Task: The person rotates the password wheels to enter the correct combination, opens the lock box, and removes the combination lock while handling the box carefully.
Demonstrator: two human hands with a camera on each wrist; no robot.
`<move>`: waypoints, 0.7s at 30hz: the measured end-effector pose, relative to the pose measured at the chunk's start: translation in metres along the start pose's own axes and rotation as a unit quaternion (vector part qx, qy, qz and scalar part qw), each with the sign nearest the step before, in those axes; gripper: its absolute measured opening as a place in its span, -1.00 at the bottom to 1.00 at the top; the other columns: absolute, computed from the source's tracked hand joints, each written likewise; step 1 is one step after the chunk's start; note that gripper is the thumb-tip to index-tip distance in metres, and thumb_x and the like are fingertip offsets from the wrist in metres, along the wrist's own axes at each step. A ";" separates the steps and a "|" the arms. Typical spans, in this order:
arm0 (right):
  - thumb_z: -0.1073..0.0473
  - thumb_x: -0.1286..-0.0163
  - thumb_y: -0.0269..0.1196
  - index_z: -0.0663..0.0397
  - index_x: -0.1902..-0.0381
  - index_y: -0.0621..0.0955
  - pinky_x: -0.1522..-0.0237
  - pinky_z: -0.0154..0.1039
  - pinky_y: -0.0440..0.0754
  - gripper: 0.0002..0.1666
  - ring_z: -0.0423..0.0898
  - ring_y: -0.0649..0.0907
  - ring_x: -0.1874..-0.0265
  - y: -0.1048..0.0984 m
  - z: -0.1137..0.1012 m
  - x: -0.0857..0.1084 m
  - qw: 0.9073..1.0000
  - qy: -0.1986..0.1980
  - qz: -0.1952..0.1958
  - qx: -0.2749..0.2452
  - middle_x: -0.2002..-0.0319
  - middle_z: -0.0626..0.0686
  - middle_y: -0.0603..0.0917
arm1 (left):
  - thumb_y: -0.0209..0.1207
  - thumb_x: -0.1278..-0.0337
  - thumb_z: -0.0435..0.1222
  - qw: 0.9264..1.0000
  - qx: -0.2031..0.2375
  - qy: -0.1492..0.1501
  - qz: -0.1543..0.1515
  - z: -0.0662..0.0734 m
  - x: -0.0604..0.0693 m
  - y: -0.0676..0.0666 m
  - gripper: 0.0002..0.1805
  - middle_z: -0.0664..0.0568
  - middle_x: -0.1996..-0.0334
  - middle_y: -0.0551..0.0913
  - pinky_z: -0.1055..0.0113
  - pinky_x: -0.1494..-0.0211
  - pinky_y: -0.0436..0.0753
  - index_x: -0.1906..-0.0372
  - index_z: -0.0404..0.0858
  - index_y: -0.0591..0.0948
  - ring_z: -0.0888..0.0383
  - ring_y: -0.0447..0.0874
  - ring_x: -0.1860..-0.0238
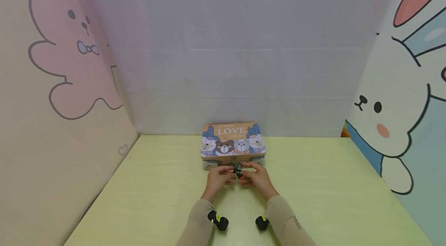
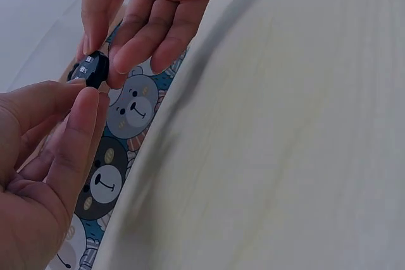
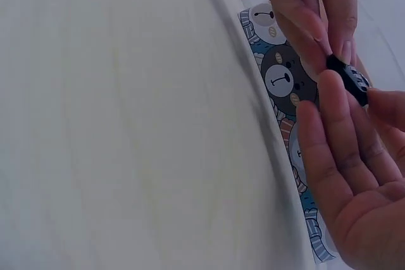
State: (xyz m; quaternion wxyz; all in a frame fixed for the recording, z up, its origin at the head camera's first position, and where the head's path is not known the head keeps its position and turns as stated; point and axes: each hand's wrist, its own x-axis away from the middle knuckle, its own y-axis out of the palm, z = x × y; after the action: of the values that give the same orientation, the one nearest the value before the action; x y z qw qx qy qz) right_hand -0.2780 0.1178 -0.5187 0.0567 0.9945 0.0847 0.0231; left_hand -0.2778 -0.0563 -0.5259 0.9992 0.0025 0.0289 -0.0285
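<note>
A small black combination padlock [image 1: 238,171] is held up just in front of a lidded box [image 1: 234,151] decorated with cartoon bears and the word LOVE. My left hand [image 1: 217,178] pinches the padlock from the left. From the other side my right hand [image 1: 258,178] pinches it too, thumb and forefinger on its body. White number dials show on the padlock [image 2: 93,67] in the left wrist view. Its shackle points up in the head view; whether that is locked cannot be told. The box lid is down, and a clasp [image 1: 234,159] sits at its front middle, partly behind the hands.
The box stands near the back of a pale yellow-green table [image 1: 156,188], close to a white back wall [image 1: 237,56]. Side panels with a pink cartoon bear [image 1: 74,79] and a white rabbit [image 1: 393,102] flank the table. Black wrist devices [image 1: 218,221] sit by the sleeves.
</note>
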 end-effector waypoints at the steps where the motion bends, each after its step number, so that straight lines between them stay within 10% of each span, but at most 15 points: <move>1: 0.41 -0.38 0.21 0.44 -0.18 0.51 0.33 -0.03 0.78 -0.58 0.09 0.77 0.44 -0.001 -0.001 0.001 1.000 0.000 0.000 0.007 0.38 0.29 0.74 | 0.31 -0.07 -0.58 1.000 0.002 -0.003 -0.002 -0.001 0.000 0.000 -0.69 -0.31 0.32 0.73 0.20 0.35 0.78 0.04 -0.61 0.64 0.02 0.77 0.40; 13: 0.35 -0.38 0.23 0.44 -0.19 0.51 0.32 -0.04 0.78 -0.55 0.01 0.76 0.47 -0.012 -0.014 0.010 0.999 0.006 -0.004 0.046 0.38 0.21 0.75 | 0.30 -0.11 -0.57 0.999 0.016 -0.003 -0.034 0.007 0.009 0.007 -0.67 -0.30 0.31 0.73 0.20 0.30 0.78 -0.01 -0.60 0.63 0.03 0.76 0.38; 21: 0.33 -0.37 0.24 0.42 -0.15 0.54 0.35 -0.09 0.78 -0.58 -0.03 0.76 0.51 -0.021 -0.022 0.019 0.999 0.010 -0.010 0.051 0.41 0.24 0.75 | 0.25 -0.11 -0.62 0.998 0.013 0.014 -0.058 0.045 0.030 0.016 -0.70 -0.33 0.33 0.73 0.19 0.30 0.78 0.02 -0.63 0.62 0.01 0.77 0.37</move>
State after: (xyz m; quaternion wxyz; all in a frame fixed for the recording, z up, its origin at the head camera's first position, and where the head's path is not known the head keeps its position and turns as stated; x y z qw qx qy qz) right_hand -0.2641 0.1439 -0.4987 0.0049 0.9949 0.0962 0.0284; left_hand -0.2440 -0.0428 -0.4823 0.9952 0.0144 0.0430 -0.0867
